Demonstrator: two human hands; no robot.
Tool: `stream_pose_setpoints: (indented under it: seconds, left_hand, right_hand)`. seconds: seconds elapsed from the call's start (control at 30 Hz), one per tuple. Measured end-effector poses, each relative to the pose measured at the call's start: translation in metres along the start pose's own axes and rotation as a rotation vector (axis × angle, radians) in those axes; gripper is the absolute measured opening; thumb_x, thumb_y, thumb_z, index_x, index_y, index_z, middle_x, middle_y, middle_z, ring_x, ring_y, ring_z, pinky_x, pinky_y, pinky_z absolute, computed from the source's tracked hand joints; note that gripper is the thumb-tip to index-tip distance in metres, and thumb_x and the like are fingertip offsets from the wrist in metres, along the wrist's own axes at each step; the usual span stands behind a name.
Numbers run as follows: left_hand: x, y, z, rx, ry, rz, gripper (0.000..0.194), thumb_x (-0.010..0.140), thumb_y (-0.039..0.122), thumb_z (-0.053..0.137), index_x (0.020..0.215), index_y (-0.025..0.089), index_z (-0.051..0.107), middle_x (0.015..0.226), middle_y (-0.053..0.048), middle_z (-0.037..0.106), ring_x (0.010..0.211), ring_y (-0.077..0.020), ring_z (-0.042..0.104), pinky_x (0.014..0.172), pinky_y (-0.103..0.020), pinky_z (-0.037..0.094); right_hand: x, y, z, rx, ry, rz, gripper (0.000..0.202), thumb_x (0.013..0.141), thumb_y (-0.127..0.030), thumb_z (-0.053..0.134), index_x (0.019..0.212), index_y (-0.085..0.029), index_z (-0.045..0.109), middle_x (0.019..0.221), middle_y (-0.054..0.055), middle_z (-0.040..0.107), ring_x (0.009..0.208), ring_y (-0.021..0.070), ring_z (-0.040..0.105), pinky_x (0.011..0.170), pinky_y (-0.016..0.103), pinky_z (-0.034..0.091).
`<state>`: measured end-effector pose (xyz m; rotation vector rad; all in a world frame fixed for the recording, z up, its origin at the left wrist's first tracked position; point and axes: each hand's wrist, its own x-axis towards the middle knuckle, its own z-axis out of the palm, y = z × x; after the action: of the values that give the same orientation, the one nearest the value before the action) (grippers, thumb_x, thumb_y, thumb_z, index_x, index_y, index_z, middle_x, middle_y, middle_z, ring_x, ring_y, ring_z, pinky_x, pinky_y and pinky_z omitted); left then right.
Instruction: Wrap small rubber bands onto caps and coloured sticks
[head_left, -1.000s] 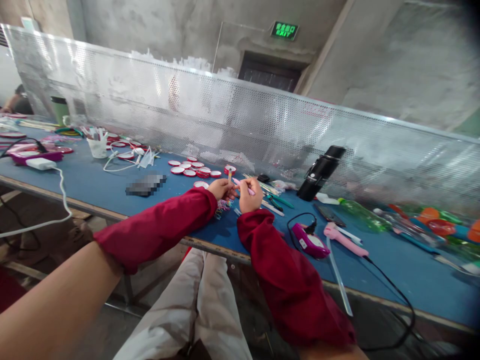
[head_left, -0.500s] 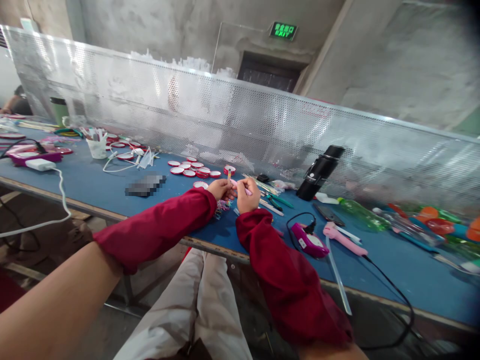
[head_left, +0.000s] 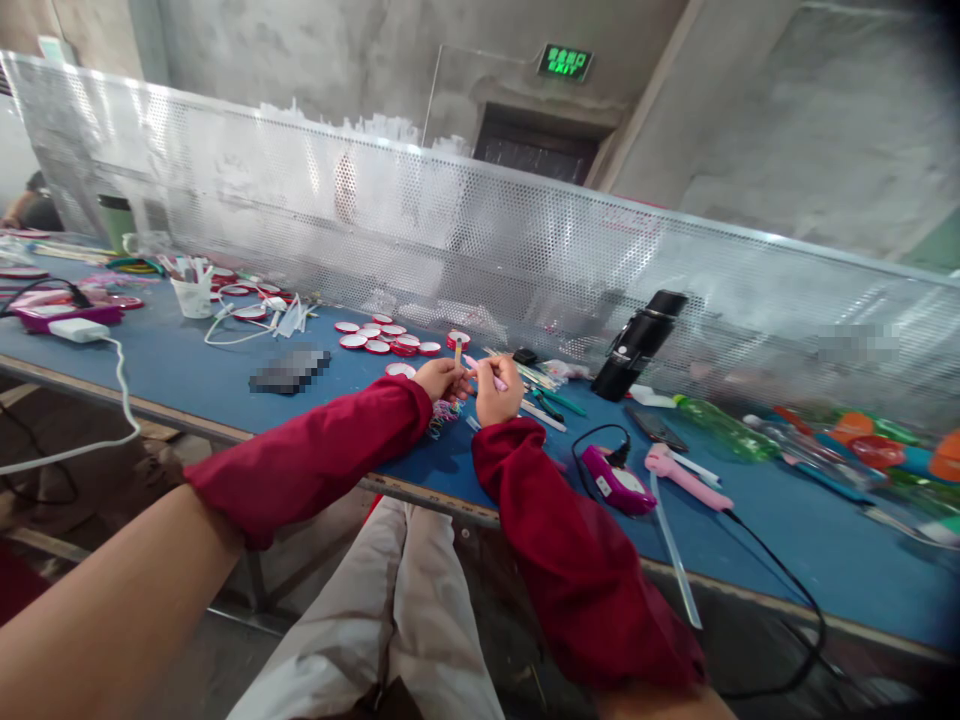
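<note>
My left hand (head_left: 441, 381) is closed on a small upright strip (head_left: 458, 350), yellowish with a dark tip, too small to name surely. My right hand (head_left: 498, 392) grips a pink pen-like tool (head_left: 472, 363) whose tip points left at the strip; whether they touch I cannot tell. Just below my left hand, thin multicoloured strands (head_left: 445, 416) lie on the blue table (head_left: 360, 400). Behind the hands sit several shallow red-rimmed white discs (head_left: 375, 333).
To the right are green-handled pliers (head_left: 551, 405), a purple box (head_left: 616, 482), a pink glue gun (head_left: 690, 480) with a cable, a black flask (head_left: 637, 345) and a green bottle (head_left: 720, 428). A white cup (head_left: 193, 298) stands left. A perforated metal screen (head_left: 420, 220) runs behind.
My right hand has shifted slightly to the right, and the pink tool shows more of its tip, drawn a little apart from my left fingers. My left hand stays about the same.
</note>
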<state>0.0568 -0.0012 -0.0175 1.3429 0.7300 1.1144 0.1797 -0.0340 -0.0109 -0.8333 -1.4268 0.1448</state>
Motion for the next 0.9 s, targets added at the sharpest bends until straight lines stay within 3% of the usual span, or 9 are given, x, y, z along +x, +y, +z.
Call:
stream_pose_setpoints:
  seconds: [0.43, 0.6, 0.73, 0.9]
  left_hand:
    - [0.0021, -0.0021, -0.0007, 0.001, -0.016, 0.005, 0.013, 0.091, 0.019, 0.05, 0.085, 0.01, 0.058, 0.062, -0.002, 0.063, 0.048, -0.0078, 0.059, 0.049, -0.018, 0.043]
    - [0.0027, -0.0032, -0.0019, 0.005, 0.001, 0.007, 0.014, 0.089, 0.023, 0.055, 0.083, 0.011, 0.059, 0.065, -0.004, 0.065, 0.05, -0.0086, 0.06, 0.049, -0.018, 0.044]
    - [0.005, -0.006, -0.0031, -0.011, -0.03, 0.025, 0.014, 0.091, 0.021, 0.052, 0.081, 0.012, 0.057, 0.062, -0.002, 0.064, 0.049, -0.0072, 0.059, 0.049, -0.016, 0.043]
    - [0.0056, -0.0066, -0.0041, -0.003, -0.016, 0.022, 0.014, 0.091, 0.019, 0.049, 0.082, 0.011, 0.057, 0.064, -0.003, 0.065, 0.049, -0.008, 0.06, 0.049, -0.017, 0.044]
  right_hand:
    - [0.0009, 0.0031, 0.0001, -0.025, -0.036, -0.018, 0.019, 0.087, -0.036, 0.05, 0.076, -0.021, 0.054, 0.068, -0.001, 0.064, 0.064, 0.0156, 0.059, 0.064, 0.028, 0.045]
    - [0.0012, 0.0034, -0.0004, -0.056, 0.013, -0.025, 0.017, 0.086, -0.033, 0.05, 0.075, -0.021, 0.054, 0.067, -0.001, 0.064, 0.063, 0.0156, 0.058, 0.064, 0.028, 0.044]
    - [0.0011, 0.0053, 0.0005, -0.041, -0.035, -0.028, 0.018, 0.087, -0.036, 0.05, 0.077, -0.021, 0.055, 0.069, -0.001, 0.065, 0.065, 0.0159, 0.059, 0.064, 0.028, 0.044]
    - [0.0016, 0.0059, 0.0003, -0.056, 0.015, -0.023, 0.017, 0.086, -0.034, 0.05, 0.076, -0.021, 0.054, 0.067, -0.001, 0.063, 0.063, 0.0156, 0.057, 0.063, 0.028, 0.044]
